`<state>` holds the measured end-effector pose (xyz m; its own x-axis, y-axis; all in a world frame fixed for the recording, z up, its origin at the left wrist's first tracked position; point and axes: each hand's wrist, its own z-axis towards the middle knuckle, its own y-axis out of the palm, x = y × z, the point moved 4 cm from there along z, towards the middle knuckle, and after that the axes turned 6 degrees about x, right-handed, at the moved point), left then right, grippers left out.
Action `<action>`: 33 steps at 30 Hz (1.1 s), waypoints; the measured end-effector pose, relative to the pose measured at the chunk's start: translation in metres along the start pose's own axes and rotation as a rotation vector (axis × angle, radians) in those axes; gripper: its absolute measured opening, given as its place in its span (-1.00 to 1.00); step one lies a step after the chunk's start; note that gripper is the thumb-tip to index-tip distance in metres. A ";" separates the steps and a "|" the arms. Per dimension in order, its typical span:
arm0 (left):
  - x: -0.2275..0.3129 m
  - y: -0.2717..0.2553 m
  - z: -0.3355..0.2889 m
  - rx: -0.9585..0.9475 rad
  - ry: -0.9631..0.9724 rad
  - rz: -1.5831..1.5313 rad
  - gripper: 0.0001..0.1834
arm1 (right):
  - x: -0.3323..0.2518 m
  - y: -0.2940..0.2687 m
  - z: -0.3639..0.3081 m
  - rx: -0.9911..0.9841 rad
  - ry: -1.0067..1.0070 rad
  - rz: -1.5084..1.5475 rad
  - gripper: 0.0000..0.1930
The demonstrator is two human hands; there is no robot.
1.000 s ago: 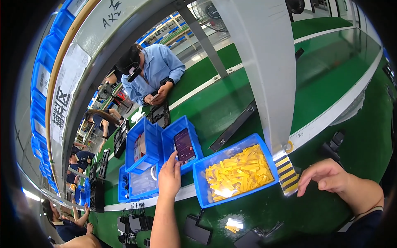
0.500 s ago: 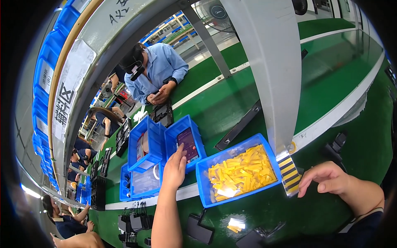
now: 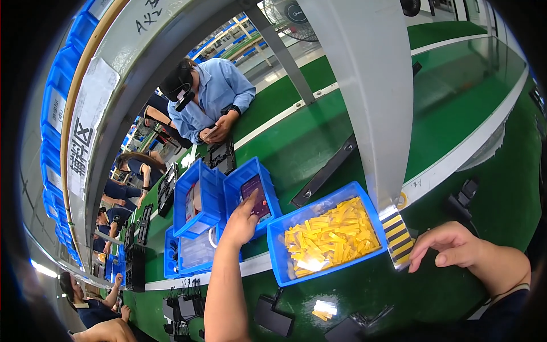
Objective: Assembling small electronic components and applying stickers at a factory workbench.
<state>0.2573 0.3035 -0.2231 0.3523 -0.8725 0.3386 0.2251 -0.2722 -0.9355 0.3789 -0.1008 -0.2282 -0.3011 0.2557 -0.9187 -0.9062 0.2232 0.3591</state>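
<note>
My left hand (image 3: 240,223) reaches over the near edge of a small blue bin (image 3: 230,190). Its index finger stretches out over the lit screen of a smartphone (image 3: 254,195) that leans inside; I cannot tell whether the fingertip touches the glass. Off to the right, my right hand (image 3: 445,246) is open and empty, fingers loosely bent and thumb apart, beside the yellow-and-black striped foot (image 3: 396,238) of a grey post. Between my hands, a larger blue bin (image 3: 276,255) is filled with small yellow strips (image 3: 333,236).
Another blue bin (image 3: 181,219) stands beside the phone's bin, stacked above a clear-lidded box. Black flat parts with cables (image 3: 273,317) lie on the green bench near me. A long black bar (image 3: 325,172) lies beyond. Across the bench, a co-worker in a blue shirt (image 3: 221,86) holds a phone.
My left index finger has shifted up and over the phone's screen. The view has turned slightly; my right hand has stayed by the striped foot.
</note>
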 end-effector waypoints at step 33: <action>-0.054 -0.094 -0.075 0.650 -0.228 0.395 -0.67 | 0.001 -0.003 0.001 0.086 -0.062 -0.328 -0.74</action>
<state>0.1493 0.3460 -0.1610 0.6781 -0.7314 0.0716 0.5050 0.3930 -0.7685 0.3820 -0.1004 -0.2297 0.0227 0.2130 -0.9768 -0.9225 0.3810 0.0617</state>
